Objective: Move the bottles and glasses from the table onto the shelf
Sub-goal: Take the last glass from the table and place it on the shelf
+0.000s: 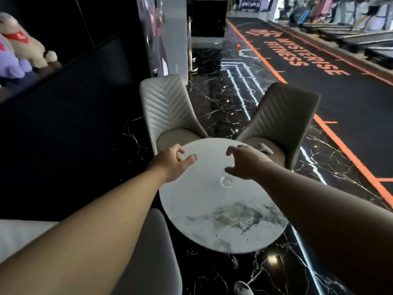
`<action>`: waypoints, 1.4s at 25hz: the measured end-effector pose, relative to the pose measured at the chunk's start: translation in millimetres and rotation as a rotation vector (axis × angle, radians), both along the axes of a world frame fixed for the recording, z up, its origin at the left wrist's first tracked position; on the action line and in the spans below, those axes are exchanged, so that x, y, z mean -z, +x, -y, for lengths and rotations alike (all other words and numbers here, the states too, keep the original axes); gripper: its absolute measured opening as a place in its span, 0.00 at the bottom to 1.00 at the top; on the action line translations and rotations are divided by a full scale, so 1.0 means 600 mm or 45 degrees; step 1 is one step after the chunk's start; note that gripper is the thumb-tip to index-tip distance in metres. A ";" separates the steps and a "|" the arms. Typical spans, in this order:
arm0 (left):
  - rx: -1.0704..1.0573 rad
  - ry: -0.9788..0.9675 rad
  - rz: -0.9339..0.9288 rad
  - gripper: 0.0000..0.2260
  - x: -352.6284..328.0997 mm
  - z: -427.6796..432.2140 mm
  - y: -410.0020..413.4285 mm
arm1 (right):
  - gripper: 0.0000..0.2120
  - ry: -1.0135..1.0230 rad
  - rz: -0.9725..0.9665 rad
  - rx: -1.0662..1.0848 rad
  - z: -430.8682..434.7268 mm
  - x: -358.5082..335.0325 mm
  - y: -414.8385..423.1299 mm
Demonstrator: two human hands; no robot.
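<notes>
Glass: I see one clear glass standing upright near the middle of the round marble table. It is hard to see because it is transparent; only the rim and base ring show.

Bottles: I cannot find any bottle on the table in this view.

Shelf: I cannot tell for sure where it is; the dark ledge at my left, with plush toys on it, may be the place.

How it will handle: I judge the glass light, stiff, smooth and breakable. It can slip, and it can tip if pushed at the rim.

Where to hold: around the side wall, thumb against the fingers, not by the rim only.

Right hand: fingers spread apart and curved, empty, just above the glass. I cannot tell if the thumb already touches it.

Left hand: also spread apart, empty, over the left edge of the table, holding nothing.

Chairs: two pale chairs behind the table; a small white thing lies on the right seat.
</notes>
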State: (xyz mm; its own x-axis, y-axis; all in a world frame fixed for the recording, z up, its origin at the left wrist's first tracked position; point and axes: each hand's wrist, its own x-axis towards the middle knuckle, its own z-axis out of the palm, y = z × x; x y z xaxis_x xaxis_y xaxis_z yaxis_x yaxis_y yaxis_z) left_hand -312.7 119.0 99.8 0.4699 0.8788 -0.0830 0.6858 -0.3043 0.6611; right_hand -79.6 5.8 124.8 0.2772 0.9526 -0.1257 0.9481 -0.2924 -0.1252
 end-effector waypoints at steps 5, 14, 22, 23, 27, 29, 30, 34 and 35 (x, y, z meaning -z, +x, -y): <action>-0.309 -0.351 0.205 0.37 0.160 -0.022 0.119 | 0.37 -0.221 0.016 -0.165 -0.138 0.174 0.078; -0.641 -0.743 0.249 0.38 0.265 -0.013 0.290 | 0.28 -0.378 -0.109 -0.370 -0.191 0.282 0.160; -1.033 -0.886 0.987 0.24 0.061 -0.044 0.232 | 0.28 -0.072 -0.132 -0.764 -0.260 -0.005 0.039; -1.077 -0.834 1.083 0.22 0.020 -0.045 0.207 | 0.26 -0.049 -0.126 -0.825 -0.262 -0.041 0.008; -1.198 -0.653 1.196 0.26 -0.110 -0.026 0.051 | 0.28 0.048 -0.126 -1.031 -0.258 -0.174 -0.140; -1.279 -0.572 1.235 0.29 -0.157 -0.002 -0.044 | 0.28 0.071 -0.140 -1.146 -0.246 -0.231 -0.228; -1.324 -0.513 1.266 0.29 -0.180 0.018 -0.096 | 0.28 0.081 -0.131 -1.214 -0.233 -0.256 -0.280; -1.503 -0.306 1.378 0.28 -0.249 0.118 -0.283 | 0.25 0.161 -0.088 -1.448 -0.157 -0.330 -0.486; -1.551 -0.257 1.395 0.28 -0.263 0.154 -0.340 | 0.23 0.188 -0.099 -1.508 -0.128 -0.346 -0.547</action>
State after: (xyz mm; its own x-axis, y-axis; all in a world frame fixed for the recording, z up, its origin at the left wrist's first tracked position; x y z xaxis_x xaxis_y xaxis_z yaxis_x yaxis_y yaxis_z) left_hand -517.0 26.8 257.8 -0.5363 0.7685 -0.3490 -0.3483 0.1752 0.9209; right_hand -407.6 82.5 332.6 -0.7862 0.6173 0.0290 0.6068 0.7800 -0.1533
